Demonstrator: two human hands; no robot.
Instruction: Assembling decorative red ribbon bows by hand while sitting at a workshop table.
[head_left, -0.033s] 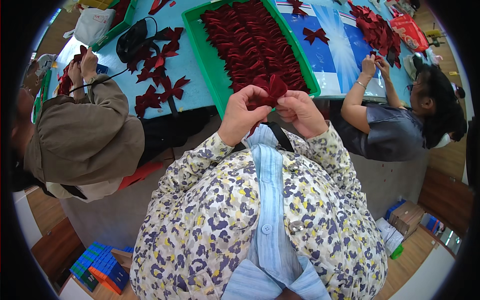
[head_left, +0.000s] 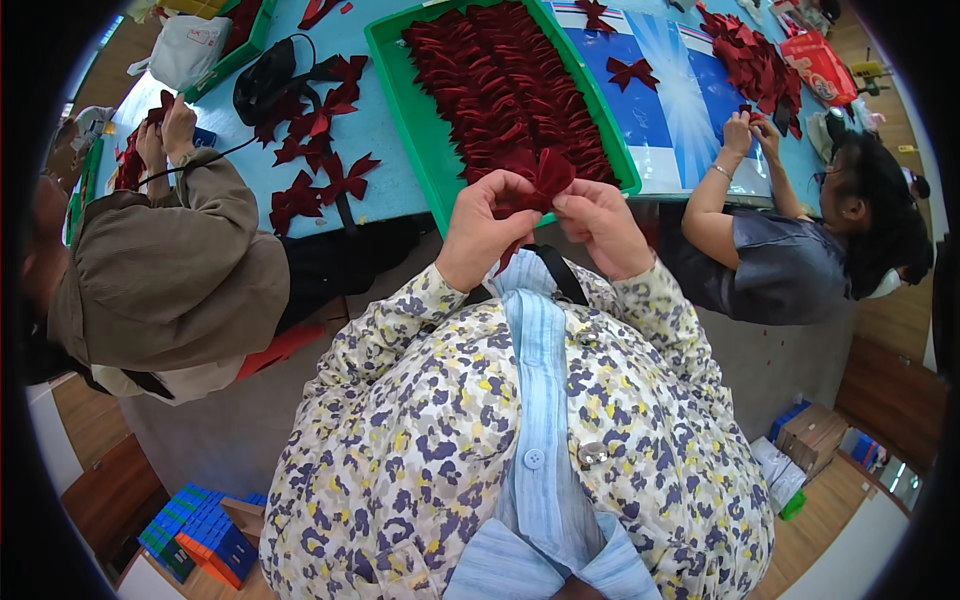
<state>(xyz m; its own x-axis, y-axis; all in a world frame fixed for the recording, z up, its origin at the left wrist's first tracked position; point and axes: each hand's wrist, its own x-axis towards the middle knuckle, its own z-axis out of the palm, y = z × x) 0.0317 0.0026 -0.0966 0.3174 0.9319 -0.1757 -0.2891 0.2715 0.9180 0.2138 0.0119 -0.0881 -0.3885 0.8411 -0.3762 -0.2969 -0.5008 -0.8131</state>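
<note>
Between my hands, over the near rim of a green tray [head_left: 408, 120], is a dark red velvet bow [head_left: 552, 172]. My left hand [head_left: 482, 228] pinches its left side between thumb and fingers, and a tail of it hangs below. On the other side my right hand [head_left: 606, 226] grips it near the middle with thumb and forefinger. Rows of similar red bows [head_left: 500, 80] fill the tray just beyond my hands. My fingertips cover part of the bow's centre.
Loose red bows [head_left: 320, 130] and a black cable-fed device [head_left: 268, 82] lie on the blue table left of the tray. To the right are a blue-and-white printed sheet [head_left: 640, 110] and a bow pile [head_left: 745, 60]. Co-workers sit close on both sides, also handling red pieces.
My right hand has shifted very slightly at the bow, its fingers a little differently placed. Otherwise the hold looks the same.
</note>
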